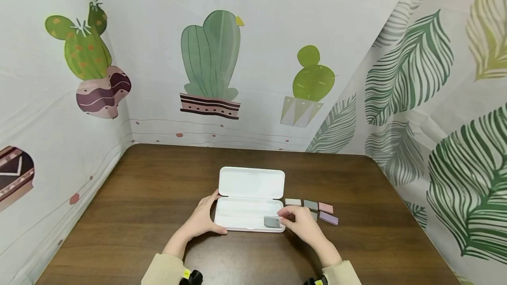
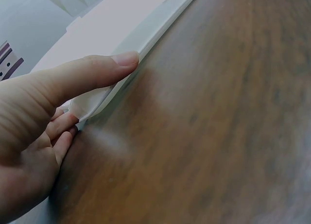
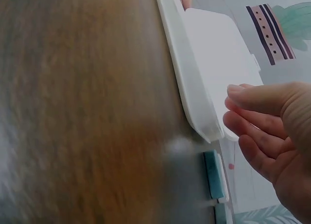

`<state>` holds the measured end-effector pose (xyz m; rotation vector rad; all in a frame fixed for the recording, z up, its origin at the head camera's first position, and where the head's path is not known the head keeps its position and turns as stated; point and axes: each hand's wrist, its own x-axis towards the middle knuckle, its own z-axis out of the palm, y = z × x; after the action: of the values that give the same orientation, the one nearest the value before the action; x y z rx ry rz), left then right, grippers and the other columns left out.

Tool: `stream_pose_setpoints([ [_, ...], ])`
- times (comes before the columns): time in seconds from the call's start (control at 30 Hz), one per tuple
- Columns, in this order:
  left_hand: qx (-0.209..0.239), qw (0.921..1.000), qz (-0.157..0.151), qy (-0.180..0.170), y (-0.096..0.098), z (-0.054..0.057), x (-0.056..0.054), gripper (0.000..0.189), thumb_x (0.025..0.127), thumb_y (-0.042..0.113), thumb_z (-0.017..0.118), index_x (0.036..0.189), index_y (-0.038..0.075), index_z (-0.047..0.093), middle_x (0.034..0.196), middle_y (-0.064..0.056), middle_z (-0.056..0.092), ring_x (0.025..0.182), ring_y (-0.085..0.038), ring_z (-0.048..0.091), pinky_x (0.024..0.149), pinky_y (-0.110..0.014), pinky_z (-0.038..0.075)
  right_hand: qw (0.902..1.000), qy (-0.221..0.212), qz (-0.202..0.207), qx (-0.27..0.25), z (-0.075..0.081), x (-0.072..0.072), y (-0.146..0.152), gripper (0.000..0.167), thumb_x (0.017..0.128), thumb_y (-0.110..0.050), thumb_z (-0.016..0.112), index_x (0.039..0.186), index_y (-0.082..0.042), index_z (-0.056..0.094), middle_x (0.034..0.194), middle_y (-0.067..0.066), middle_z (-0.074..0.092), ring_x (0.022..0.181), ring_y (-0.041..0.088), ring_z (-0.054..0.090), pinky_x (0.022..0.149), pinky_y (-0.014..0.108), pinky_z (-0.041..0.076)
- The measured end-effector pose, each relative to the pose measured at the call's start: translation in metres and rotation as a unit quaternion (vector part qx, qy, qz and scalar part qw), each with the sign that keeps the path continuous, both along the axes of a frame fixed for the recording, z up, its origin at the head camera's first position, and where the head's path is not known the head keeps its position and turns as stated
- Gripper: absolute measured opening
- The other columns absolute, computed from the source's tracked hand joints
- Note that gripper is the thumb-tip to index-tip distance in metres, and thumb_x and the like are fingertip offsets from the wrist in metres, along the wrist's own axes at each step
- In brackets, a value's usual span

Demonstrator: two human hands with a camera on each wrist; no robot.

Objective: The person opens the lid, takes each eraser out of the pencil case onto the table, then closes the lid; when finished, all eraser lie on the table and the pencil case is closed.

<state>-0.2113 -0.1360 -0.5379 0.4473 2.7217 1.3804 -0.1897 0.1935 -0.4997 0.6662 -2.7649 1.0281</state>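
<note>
A white pencil case (image 1: 245, 206) lies on the table with its lid (image 1: 251, 182) raised at the back. My left hand (image 1: 203, 217) grips its left end, thumb (image 2: 104, 71) on the front edge and fingers around the far side. Inside the front right corner sits a small grey block (image 1: 271, 222). My right hand (image 1: 301, 223) hovers at the case's right end, fingertips beside that block. In the right wrist view its fingers (image 3: 262, 127) are loosely bent near the thumb, with nothing visible between them.
Right of the case lie several small blocks: a white one (image 1: 293, 202), a grey-green one (image 1: 310, 205), a pink one (image 1: 326, 208) and a purple one (image 1: 328, 218). Another greenish block (image 1: 314, 216) is partly hidden by my right hand. Printed cloth (image 1: 265, 56) hangs behind the brown table (image 1: 166, 175).
</note>
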Motion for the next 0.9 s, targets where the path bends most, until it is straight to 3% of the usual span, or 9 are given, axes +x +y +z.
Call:
stream_pose_setpoints([
  [0.17, 0.001, 1.0000, 0.000, -0.003, 0.001, -0.001, 0.000, 0.130, 0.048, 0.028, 0.098, 0.152, -0.004, 0.026, 0.141, -0.013, 0.053, 0.137, -0.036, 0.035, 0.110, -0.057, 0.030, 0.9998, -0.014, 0.013, 0.002, -0.001, 0.002, -0.005, 0.008, 0.082, -0.005, 0.075, 0.090, -0.006, 0.073, 0.084, 0.001, 0.073, 0.077, 0.008, 0.067, 0.071, 0.026, 0.055],
  [0.53, -0.002, 1.0000, 0.002, -0.006, 0.000, -0.001, 0.001, 0.131, 0.048, 0.029, 0.098, 0.152, -0.005, 0.025, 0.143, -0.014, 0.052, 0.138, -0.037, 0.033, 0.111, -0.057, 0.029, 0.9976, -0.007, 0.014, 0.067, -0.004, 0.006, -0.014, 0.016, 0.082, -0.015, 0.076, 0.096, -0.007, 0.076, 0.092, 0.002, 0.075, 0.083, 0.014, 0.067, 0.072, 0.029, 0.053],
  [0.7, 0.000, 1.0000, 0.000, -0.009, 0.000, -0.001, 0.000, 0.131, 0.048, 0.030, 0.098, 0.152, -0.005, 0.025, 0.144, -0.014, 0.051, 0.139, -0.037, 0.033, 0.111, -0.057, 0.029, 0.9974, -0.002, 0.009, 0.072, -0.006, 0.006, -0.017, 0.020, 0.081, -0.016, 0.078, 0.098, -0.006, 0.076, 0.095, 0.003, 0.076, 0.089, 0.016, 0.069, 0.079, 0.033, 0.054],
  [0.9, 0.002, 1.0000, 0.001, -0.008, -0.001, -0.001, -0.001, 0.131, 0.048, 0.028, 0.098, 0.152, -0.004, 0.025, 0.143, -0.014, 0.052, 0.138, -0.037, 0.033, 0.111, -0.057, 0.029, 0.9972, 0.005, 0.014, 0.073, -0.009, 0.005, -0.019, 0.021, 0.080, -0.016, 0.078, 0.098, -0.006, 0.076, 0.095, 0.004, 0.076, 0.086, 0.014, 0.068, 0.075, 0.030, 0.054],
])
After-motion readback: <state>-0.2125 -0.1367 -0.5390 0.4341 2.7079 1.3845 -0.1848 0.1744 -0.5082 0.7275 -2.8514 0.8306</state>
